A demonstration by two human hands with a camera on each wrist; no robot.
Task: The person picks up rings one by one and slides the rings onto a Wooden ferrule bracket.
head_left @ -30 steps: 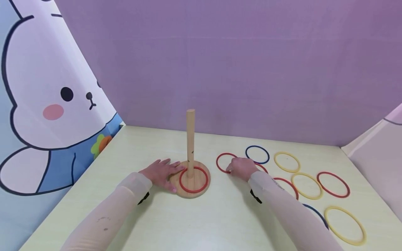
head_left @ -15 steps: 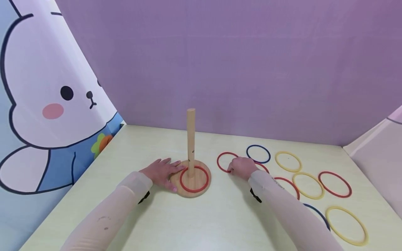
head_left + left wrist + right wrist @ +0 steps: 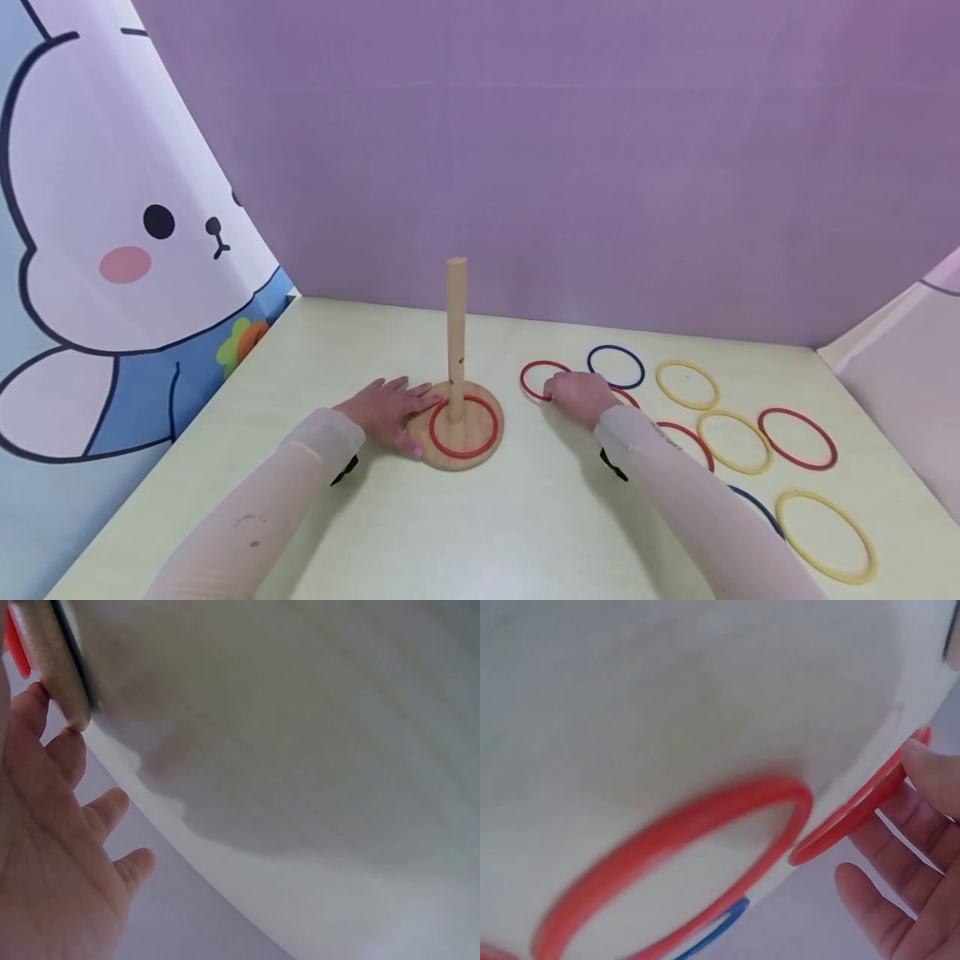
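Note:
A round wooden base with an upright post stands on the table, and a red ring lies on it around the post. My left hand rests at the base's left side, fingers spread, with fingertips touching its edge in the left wrist view. To the right of the base, my right hand pinches another red ring at its near side. In the right wrist view, the thumb and fingers meet on that ring, which tilts with its near edge raised.
Behind and right of my right hand lie a blue ring, several yellow rings and more red rings. Another blue ring is partly under the right forearm in view. A purple cloth hangs behind the table.
The near edge of the pinched red ring has risen, so the ring looks narrower, and my right hand has moved up slightly. My left hand has stayed on the base.

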